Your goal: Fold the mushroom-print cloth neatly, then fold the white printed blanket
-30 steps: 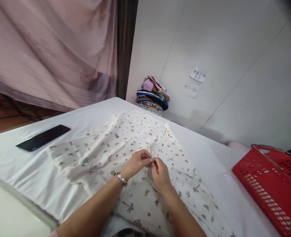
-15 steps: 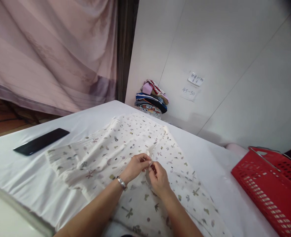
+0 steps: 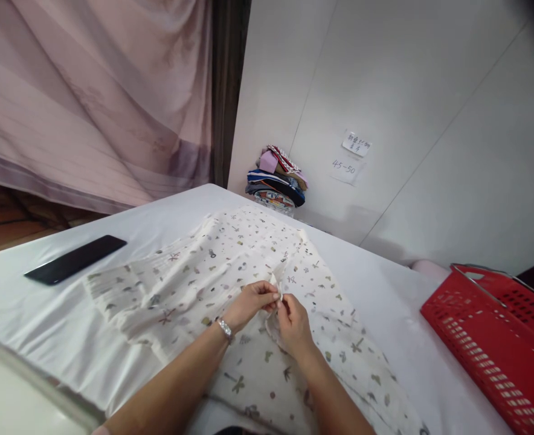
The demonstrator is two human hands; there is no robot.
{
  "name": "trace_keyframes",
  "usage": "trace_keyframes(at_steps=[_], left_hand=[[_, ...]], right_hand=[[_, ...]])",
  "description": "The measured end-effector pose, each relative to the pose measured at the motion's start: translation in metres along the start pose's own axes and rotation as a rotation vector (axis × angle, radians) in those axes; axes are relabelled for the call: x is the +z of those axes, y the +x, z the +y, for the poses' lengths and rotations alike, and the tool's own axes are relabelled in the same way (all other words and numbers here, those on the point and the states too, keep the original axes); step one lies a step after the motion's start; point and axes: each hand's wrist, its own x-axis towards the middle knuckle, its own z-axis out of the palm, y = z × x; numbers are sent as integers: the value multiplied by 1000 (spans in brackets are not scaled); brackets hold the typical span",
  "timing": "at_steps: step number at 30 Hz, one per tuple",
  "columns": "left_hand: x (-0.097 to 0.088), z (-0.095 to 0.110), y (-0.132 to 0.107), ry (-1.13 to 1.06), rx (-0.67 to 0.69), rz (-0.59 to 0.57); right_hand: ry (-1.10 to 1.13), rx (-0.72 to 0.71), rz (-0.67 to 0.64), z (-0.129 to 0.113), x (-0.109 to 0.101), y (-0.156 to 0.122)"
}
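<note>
Closest to us, a pale, blurred object [image 3: 17, 393] fills the lower left corner; we cannot tell what it is. Just beyond, our left hand [image 3: 253, 302], with a silvery bracelet [image 3: 225, 328] at its wrist, and our right hand [image 3: 293, 323] meet fingertip to fingertip, both pinching a small bit of a white printed garment [image 3: 212, 251]. The garment lies beneath and around them, spread on the white-covered desk [image 3: 179, 211]. As far as we can judge, laying it out is done and the work at the pinched spot is unfinished; our fingers hide whether any fastening there is closed. The cloth is unfolded, with wrinkles left across it. To the right stands a red basket [image 3: 511, 350]; to the left lies a dark, phone-like slab [image 3: 75, 260], apart from the garment. Farther off, folded clothes [image 3: 276, 181] sit piled near the wall [image 3: 407, 90].
</note>
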Motion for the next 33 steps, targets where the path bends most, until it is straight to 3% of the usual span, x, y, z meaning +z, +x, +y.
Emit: trace_keyframes(at_steps=[14, 22, 33], left_hand=[[2, -2, -1, 313, 125, 31], [12, 3, -9, 531, 247, 183], [19, 12, -14, 580, 227, 202]], right_hand=[[-36, -16, -30, 8, -1, -3], [-126, 33, 49, 4, 0, -2], [-99, -53, -20, -4, -6, -3]])
